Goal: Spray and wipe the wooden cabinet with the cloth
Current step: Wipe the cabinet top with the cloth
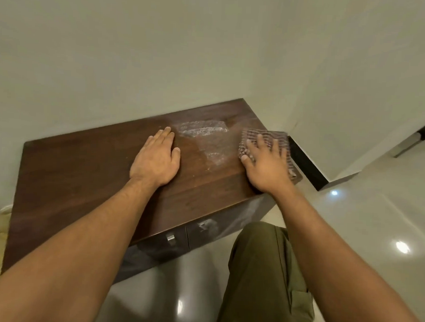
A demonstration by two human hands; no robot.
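Head view: the right hand (pixel 267 160), fingers spread flat, presses a brown ribbed cloth (pixel 265 141) at the right end of the dark wooden cabinet top (pixel 73 180), white spray foam (pixel 203 131) just left, nearer it than the flat, empty left hand (pixel 156 156).

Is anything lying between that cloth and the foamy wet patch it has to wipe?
Nothing visible. The cloth sits under the right hand, and only bare cabinet top separates it from the foam patch. The left hand rests beyond the patch.
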